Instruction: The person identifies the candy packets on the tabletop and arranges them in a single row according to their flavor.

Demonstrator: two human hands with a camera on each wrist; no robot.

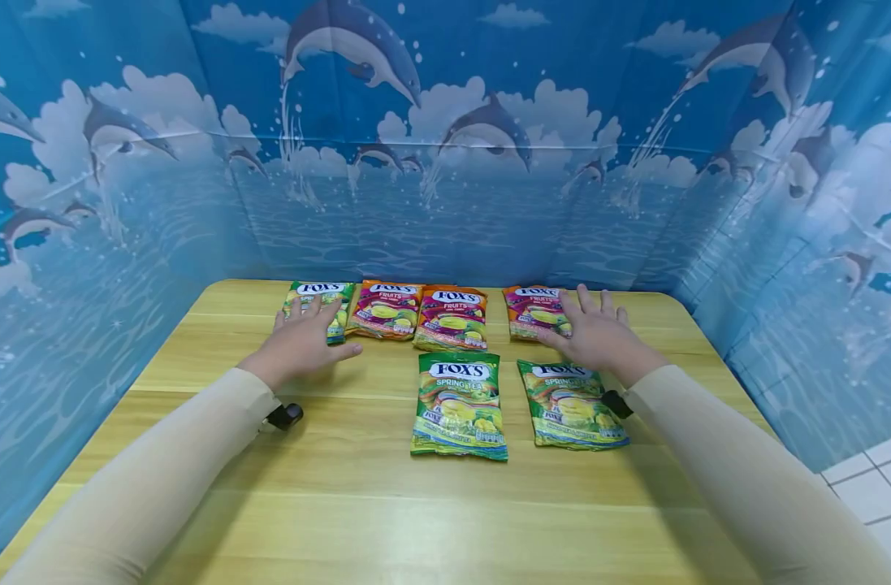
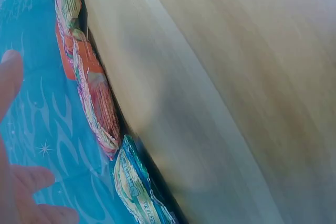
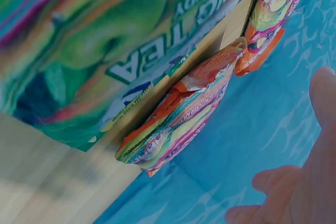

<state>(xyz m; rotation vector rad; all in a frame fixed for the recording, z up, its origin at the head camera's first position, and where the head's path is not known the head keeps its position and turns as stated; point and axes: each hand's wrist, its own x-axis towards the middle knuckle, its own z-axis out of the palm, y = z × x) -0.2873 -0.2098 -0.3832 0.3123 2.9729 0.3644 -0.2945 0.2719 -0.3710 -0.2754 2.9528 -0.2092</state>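
1. Head view: your left hand (image 1: pixel 299 345), fingers spread, partly covers a green packet (image 1: pixel 324 290) left of centre; your right hand (image 1: pixel 602 335), splayed and gripping nothing, overlaps a fruit packet (image 1: pixel 530 315) right of centre. Spring Tea packet (image 1: pixel 460 410) mid-frame on the counter (image 1: pixel 343 504)!
2. Left wrist: your empty fingers, lower left.
3. Right wrist: your fingers lower right, fruit packet centre.

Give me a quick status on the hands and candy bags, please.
Left hand open, empty; right hand open, empty. Three Spring Tea bags, three Fruits bags on the table. Nothing visibly in the way.
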